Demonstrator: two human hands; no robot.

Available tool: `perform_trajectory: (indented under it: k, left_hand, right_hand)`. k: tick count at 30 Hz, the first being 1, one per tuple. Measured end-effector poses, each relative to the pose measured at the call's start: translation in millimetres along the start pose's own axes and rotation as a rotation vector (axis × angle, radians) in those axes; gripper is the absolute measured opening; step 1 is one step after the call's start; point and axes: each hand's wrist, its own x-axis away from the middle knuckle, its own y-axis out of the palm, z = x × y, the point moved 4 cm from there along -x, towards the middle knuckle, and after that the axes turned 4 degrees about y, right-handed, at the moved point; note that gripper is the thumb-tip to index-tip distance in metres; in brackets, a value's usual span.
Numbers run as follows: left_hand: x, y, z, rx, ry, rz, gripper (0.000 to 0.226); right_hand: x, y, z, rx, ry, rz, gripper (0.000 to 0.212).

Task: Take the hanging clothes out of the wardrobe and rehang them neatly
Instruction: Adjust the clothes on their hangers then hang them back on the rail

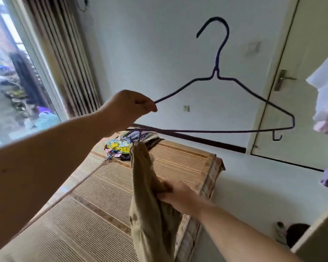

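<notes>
**Bedroom scene over the mat-covered bed: khaki garment being handled on its hanger**

Above the right edge of the bed (187, 154), a purple wire hanger (215, 71) is being held upright by the left hand (129, 106), its fingers pinched closed round the wire's left shoulder end. A khaki garment (148, 214) is hanging bunched from a clip (136, 138) on the lower bar and is being gripped mid-length by the right hand (176, 193), fingers curled into the cloth. Whether it is being removed or straightened cannot be told. Next, the cloth is probably needing to be freed or spread along the bar.
</notes>
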Motion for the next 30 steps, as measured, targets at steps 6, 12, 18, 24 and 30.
perform_trajectory:
  k: [6, 12, 18, 24, 30]
  left_hand:
    - [-17.3, -1.3, -48.3, 0.076, -0.042, -0.018, 0.023]
    - [-29.9, 0.9, -93.3, 0.112, -0.041, -0.026, 0.023]
    - [-39.3, 12.2, -126.9, 0.128, -0.032, -0.064, 0.022]
    - [-48.2, 32.6, -126.4, 0.068, -0.016, -0.086, 0.017]
    - [-49.2, 46.6, -116.9, 0.179, -0.034, -0.128, 0.023]
  right_hand:
    - [0.5, -7.6, 60.8, 0.263, 0.175, 0.082, 0.03]
    - [28.2, -45.6, 92.7, 0.337, 0.382, 0.183, 0.038]
    - [56.3, -77.4, 109.4, 0.119, 0.492, 0.122, 0.06]
    - [83.2, -102.7, 112.1, -0.245, 0.6, 0.201, 0.024]
    - [111.3, -123.1, 130.6, -0.152, 0.773, 0.428, 0.026]
